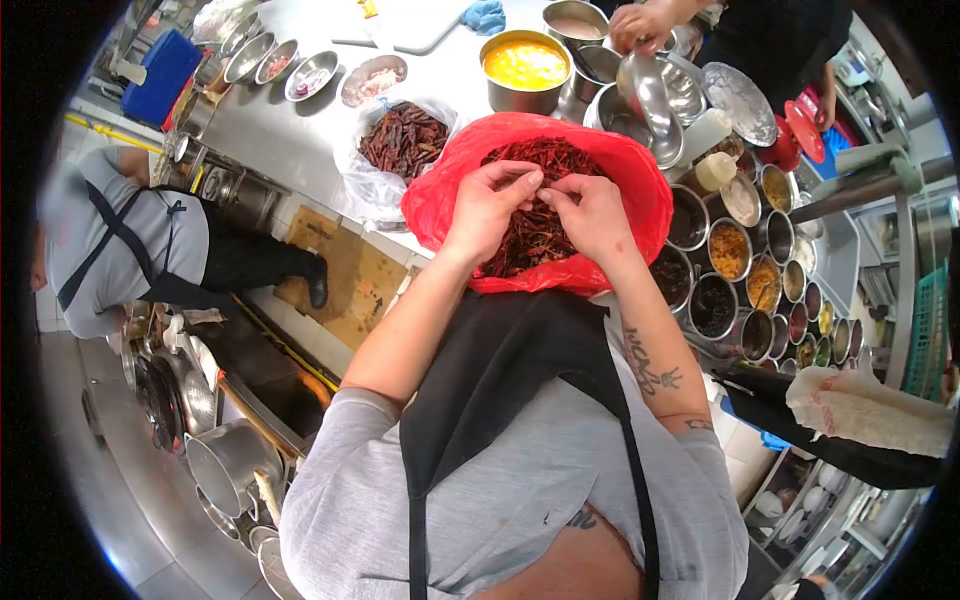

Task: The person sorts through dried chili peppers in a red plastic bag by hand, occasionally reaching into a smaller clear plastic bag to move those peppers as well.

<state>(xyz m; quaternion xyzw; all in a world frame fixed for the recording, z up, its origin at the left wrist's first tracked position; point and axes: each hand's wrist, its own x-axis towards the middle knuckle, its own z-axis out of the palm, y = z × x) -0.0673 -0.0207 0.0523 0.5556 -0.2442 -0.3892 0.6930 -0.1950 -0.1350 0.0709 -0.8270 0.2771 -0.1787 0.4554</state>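
A red plastic bag, its mouth wide, is full of thin dried red chilies right in front of me. Above them, my left hand and my right hand meet fingertip to fingertip. Both are closed in a pinch on what looks like a small dried chili, mostly hidden by the fingers. Left of the red bag, touching or nearly so, stands a clear plastic bag of larger, darker dried chilies.
A pot of yellow-orange liquid stands behind the red bag. Several metal bowls line the table's left. At right are many containers of ingredients. A co-worker's hand holds a metal bowl; another person stands left.
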